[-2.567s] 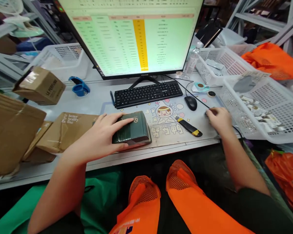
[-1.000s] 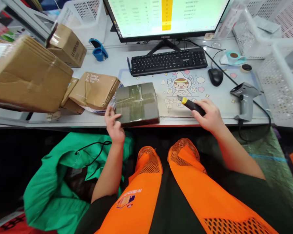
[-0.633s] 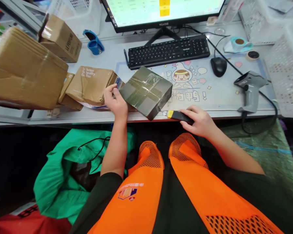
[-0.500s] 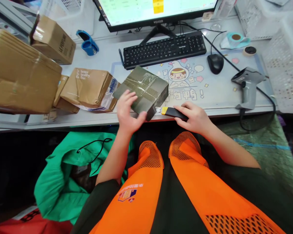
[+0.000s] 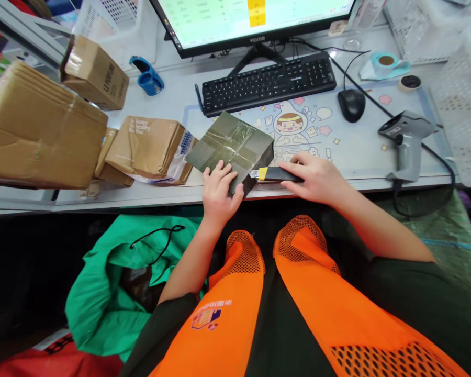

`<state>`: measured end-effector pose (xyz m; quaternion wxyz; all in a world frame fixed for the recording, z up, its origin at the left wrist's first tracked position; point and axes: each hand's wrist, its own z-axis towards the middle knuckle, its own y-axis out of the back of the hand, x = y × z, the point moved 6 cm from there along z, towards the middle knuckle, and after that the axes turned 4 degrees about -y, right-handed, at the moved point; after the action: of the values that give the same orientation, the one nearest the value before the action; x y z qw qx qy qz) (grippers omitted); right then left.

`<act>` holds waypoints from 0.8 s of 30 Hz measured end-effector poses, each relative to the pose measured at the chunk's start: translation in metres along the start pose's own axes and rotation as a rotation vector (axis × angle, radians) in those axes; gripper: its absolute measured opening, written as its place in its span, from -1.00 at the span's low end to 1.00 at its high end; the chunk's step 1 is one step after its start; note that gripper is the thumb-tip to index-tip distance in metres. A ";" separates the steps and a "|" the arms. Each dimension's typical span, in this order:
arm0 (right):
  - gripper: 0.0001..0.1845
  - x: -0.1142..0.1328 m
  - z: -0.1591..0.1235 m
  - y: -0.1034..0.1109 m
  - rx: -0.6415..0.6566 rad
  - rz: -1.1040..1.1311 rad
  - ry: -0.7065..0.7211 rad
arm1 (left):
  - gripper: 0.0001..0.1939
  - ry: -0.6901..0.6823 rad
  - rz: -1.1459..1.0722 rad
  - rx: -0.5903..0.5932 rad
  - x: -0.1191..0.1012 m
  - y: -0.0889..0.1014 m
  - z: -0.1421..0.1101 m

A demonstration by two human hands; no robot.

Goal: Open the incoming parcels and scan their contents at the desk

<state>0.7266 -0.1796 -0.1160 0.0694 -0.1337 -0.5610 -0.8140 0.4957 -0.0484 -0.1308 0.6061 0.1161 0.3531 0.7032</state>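
Note:
A dark green taped box [image 5: 231, 146] lies turned cornerwise on the desk mat near the front edge of the desk [image 5: 153, 195]. My left hand [image 5: 219, 190] presses on its near corner, fingers curled over the top. My right hand [image 5: 316, 177] is closed round a black and yellow utility knife [image 5: 273, 175], whose tip touches the box's right side.
Brown cardboard parcels [image 5: 149, 147] and a bigger carton [image 5: 39, 131] lie at the left. Behind are a keyboard [image 5: 269, 82], mouse [image 5: 351, 104], monitor [image 5: 255, 18] and blue tape dispenser [image 5: 147, 78]. A barcode scanner [image 5: 406, 140] and white baskets [image 5: 461, 99] stand at the right. A green bag [image 5: 113, 277] lies below.
My right hand left the scanner, picked up the knife and brought its tip to the box. My left hand turned the box cornerwise and moved onto its near corner.

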 end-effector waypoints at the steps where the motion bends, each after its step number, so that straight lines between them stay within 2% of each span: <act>1: -0.47 -0.017 0.002 0.004 -0.023 -0.012 -0.047 | -0.75 -0.021 0.002 -0.001 -0.001 0.001 -0.001; 3: -0.46 -0.060 0.001 0.019 -0.114 -0.048 -0.201 | -0.77 -0.055 -0.005 0.002 0.004 0.005 -0.003; 5: -0.44 -0.097 -0.010 0.036 -0.216 -0.056 -0.327 | -0.77 -0.107 -0.058 0.043 0.017 0.011 -0.006; 7: -0.45 -0.118 -0.029 0.051 -0.292 -0.014 -0.373 | -0.66 -0.160 -0.148 0.082 0.038 0.022 -0.011; 9: -0.46 -0.124 -0.051 0.060 -0.358 0.036 -0.383 | -0.58 -0.109 -0.154 0.018 0.059 0.038 -0.016; 11: -0.47 -0.120 -0.070 0.060 -0.403 0.056 -0.416 | -0.66 0.030 -0.033 -0.200 0.068 0.058 -0.023; 12: -0.47 -0.115 -0.076 0.056 -0.411 0.062 -0.430 | -0.70 0.079 0.027 -0.292 0.062 0.064 -0.026; 13: -0.47 -0.109 -0.080 0.051 -0.415 0.070 -0.437 | -0.68 0.096 0.062 -0.320 0.049 0.064 -0.028; 14: -0.48 -0.103 -0.081 0.045 -0.408 0.083 -0.434 | -0.61 0.086 0.073 -0.284 0.033 0.058 -0.029; 16: -0.49 -0.087 -0.078 0.034 -0.371 0.123 -0.397 | -0.51 0.035 0.048 -0.119 0.005 0.039 -0.028; 18: -0.50 -0.071 -0.072 0.028 -0.326 0.165 -0.334 | -0.57 -0.015 -0.004 -0.016 -0.003 0.029 -0.028; 19: -0.51 -0.064 -0.069 0.027 -0.299 0.184 -0.299 | -0.62 -0.042 -0.043 -0.010 0.003 0.029 -0.028; 21: -0.52 -0.048 -0.064 0.028 -0.252 0.213 -0.223 | -0.58 -0.049 -0.087 -0.043 0.029 0.038 -0.029; 24: -0.54 -0.022 -0.057 0.026 -0.156 0.249 -0.065 | -0.60 0.059 0.026 -0.206 0.066 0.058 -0.034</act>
<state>0.7461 -0.2428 -0.1180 0.1413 -0.2335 -0.4770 -0.8354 0.4149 0.0000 -0.1357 0.5950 0.0369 0.2950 0.7467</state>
